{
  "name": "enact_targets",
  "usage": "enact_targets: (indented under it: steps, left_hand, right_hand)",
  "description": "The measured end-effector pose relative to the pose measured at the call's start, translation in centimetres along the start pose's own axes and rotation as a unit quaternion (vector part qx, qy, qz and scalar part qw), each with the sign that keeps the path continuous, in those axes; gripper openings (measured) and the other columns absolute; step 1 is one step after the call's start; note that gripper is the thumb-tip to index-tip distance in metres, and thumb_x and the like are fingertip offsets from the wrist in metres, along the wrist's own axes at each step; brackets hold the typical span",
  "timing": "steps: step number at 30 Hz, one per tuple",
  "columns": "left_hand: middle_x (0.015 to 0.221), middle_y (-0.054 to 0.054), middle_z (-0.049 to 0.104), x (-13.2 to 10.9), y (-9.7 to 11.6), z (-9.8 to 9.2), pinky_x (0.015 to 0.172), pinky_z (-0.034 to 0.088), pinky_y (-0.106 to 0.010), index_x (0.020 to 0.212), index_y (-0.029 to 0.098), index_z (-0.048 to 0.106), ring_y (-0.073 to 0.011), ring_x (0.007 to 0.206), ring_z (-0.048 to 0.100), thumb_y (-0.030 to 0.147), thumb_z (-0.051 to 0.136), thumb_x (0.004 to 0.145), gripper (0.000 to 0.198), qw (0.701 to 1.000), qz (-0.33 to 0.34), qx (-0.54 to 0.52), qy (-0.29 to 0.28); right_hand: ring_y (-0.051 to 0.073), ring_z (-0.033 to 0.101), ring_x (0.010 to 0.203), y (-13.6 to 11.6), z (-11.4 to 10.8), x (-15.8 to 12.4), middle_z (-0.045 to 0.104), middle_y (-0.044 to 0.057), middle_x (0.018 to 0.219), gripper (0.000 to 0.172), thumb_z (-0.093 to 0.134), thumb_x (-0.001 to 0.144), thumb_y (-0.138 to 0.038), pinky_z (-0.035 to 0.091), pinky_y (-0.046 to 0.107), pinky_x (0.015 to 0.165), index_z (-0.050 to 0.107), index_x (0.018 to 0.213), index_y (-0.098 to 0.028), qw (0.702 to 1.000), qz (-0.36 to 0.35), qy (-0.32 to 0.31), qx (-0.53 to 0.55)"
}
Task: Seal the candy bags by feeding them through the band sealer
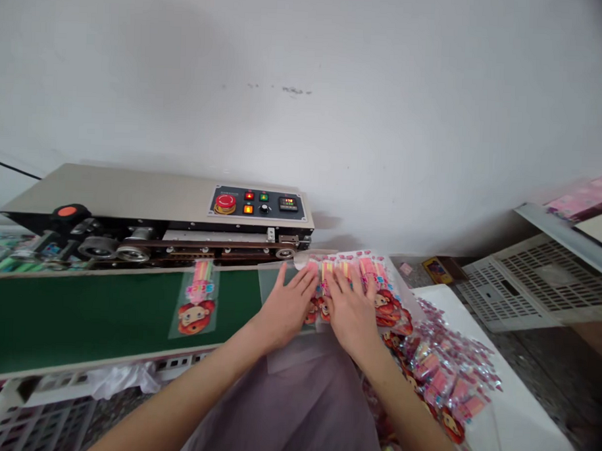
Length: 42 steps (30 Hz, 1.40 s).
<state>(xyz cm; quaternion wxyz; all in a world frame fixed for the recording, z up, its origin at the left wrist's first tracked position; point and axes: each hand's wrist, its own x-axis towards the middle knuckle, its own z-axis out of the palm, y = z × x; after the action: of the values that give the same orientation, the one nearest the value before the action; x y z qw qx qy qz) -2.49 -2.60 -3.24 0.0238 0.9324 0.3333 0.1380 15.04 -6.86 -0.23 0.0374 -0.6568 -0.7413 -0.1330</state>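
Lying palm down side by side, the left hand (286,305) and the right hand (352,314) rest on a row of packets (373,275) at the right end of the green belt (80,316). Both hands are flat, with fingers stretched forward and slightly fanned; neither pinches anything. The left hand's fingertips reach the clear top edge of a packet where belt and row meet. The right hand covers the middle of the row, its fingers over the pink sticks inside. The packets are clear bags printed with a red-haired cartoon face, and they overlap each other.

1 lone packet (197,306) lies apart on the belt, well to the left of the hands. Its top points toward the sealing machine (134,200) that runs along the belt's far side. The machine's control panel (258,203) shows a red button (225,202) and lit indicators.

Right of the right forearm, a heap of packets (444,378) sprawls over a white surface (516,424). A white crate (531,279) stands beyond it, near the wall (335,88).
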Motion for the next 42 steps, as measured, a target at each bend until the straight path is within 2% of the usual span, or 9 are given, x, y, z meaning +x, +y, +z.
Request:
enact_targets:
  steps: [4,9,17,22,25,28,33,37,42]
  left_hand:
    - [0.165,-0.012,0.023,-0.5,0.0,1.0,0.120,0.010,-0.069,0.158,0.011,0.024,-0.0257,0.153,0.021,0.029,0.021,0.106,0.055,1.000,-0.022,0.012,-0.002]
    - [0.164,-0.013,0.025,-1.0,0.8,0.6,0.120,0.009,-0.070,0.156,0.010,0.028,-0.0274,0.152,0.024,0.032,0.022,0.106,0.055,0.999,-0.039,0.010,-0.018]
    - [0.162,-0.012,0.029,-1.5,1.0,0.6,0.120,0.005,-0.071,0.155,0.011,0.034,-0.0296,0.150,0.029,0.034,0.023,0.105,0.055,0.991,-0.135,0.012,-0.008]
    - [0.160,-0.016,0.035,-3.2,-0.4,-1.5,0.119,0.008,-0.072,0.151,0.010,0.043,-0.0337,0.148,0.032,0.032,0.027,0.104,0.054,0.983,-0.179,0.033,-0.022]
    - [0.158,-0.017,0.038,-2.7,-0.6,-2.9,0.118,0.007,-0.073,0.146,0.010,0.050,-0.0381,0.148,0.032,0.035,0.032,0.103,0.053,0.976,-0.213,0.049,-0.016]
    - [0.156,-0.015,0.042,-1.1,0.2,-2.8,0.120,0.007,-0.070,0.147,0.012,0.049,-0.0340,0.148,0.032,0.037,0.030,0.105,0.053,0.985,-0.171,0.025,-0.005]
    - [0.162,-0.011,0.033,0.4,1.1,-0.1,0.121,0.013,-0.066,0.151,0.017,0.043,-0.0267,0.152,0.025,0.044,0.024,0.106,0.056,0.998,-0.062,-0.013,-0.017]
    - [0.163,-0.010,0.031,-1.5,-0.1,0.5,0.120,0.011,-0.068,0.153,0.019,0.040,-0.0273,0.152,0.023,0.043,0.023,0.106,0.055,0.995,-0.101,0.012,-0.008]
    - [0.161,-0.014,0.035,-3.1,-1.2,-1.7,0.119,0.012,-0.069,0.148,0.017,0.049,-0.0335,0.151,0.026,0.044,0.028,0.105,0.055,0.985,-0.166,0.046,-0.020]
  right_hand:
    - [0.038,0.034,0.143,0.6,0.1,-0.5,0.054,0.008,0.149,0.043,0.046,0.098,-0.023,0.016,0.065,0.116,0.058,0.139,-0.023,1.000,-0.018,-0.002,-0.006]
    - [0.038,0.034,0.143,0.5,0.4,-0.6,0.051,0.010,0.150,0.043,0.046,0.098,-0.022,0.016,0.064,0.116,0.057,0.139,-0.021,1.000,-0.009,-0.007,-0.008]
    - [0.038,0.036,0.142,-0.5,0.8,0.0,0.053,0.005,0.150,0.042,0.043,0.102,-0.027,0.017,0.065,0.116,0.055,0.142,-0.025,0.999,-0.008,-0.017,0.034]
    - [0.037,0.037,0.142,-2.5,0.0,0.8,0.051,0.005,0.151,0.043,0.042,0.102,-0.027,0.019,0.064,0.116,0.053,0.144,-0.025,0.997,-0.026,-0.024,0.068]
    - [0.035,0.040,0.141,-2.2,-0.7,0.9,0.053,0.006,0.149,0.041,0.042,0.103,-0.030,0.019,0.063,0.116,0.055,0.142,-0.024,0.997,-0.022,-0.009,0.067]
    - [0.035,0.039,0.142,-0.3,-0.8,0.5,0.055,0.010,0.147,0.041,0.043,0.102,-0.029,0.015,0.062,0.118,0.058,0.139,-0.019,0.999,0.009,0.026,0.032]
    - [0.037,0.035,0.144,1.2,0.4,-0.4,0.054,0.011,0.148,0.044,0.046,0.101,-0.028,0.012,0.066,0.117,0.054,0.142,-0.018,0.999,0.035,0.007,0.002]
    - [0.036,0.033,0.145,-1.2,1.2,0.0,0.050,0.009,0.151,0.047,0.045,0.101,-0.030,0.012,0.067,0.117,0.048,0.147,-0.020,0.999,0.017,-0.004,0.035]
    - [0.035,0.036,0.143,-2.6,0.4,1.0,0.052,0.010,0.149,0.046,0.043,0.102,-0.033,0.011,0.063,0.119,0.051,0.145,-0.018,0.998,-0.002,0.011,0.058]
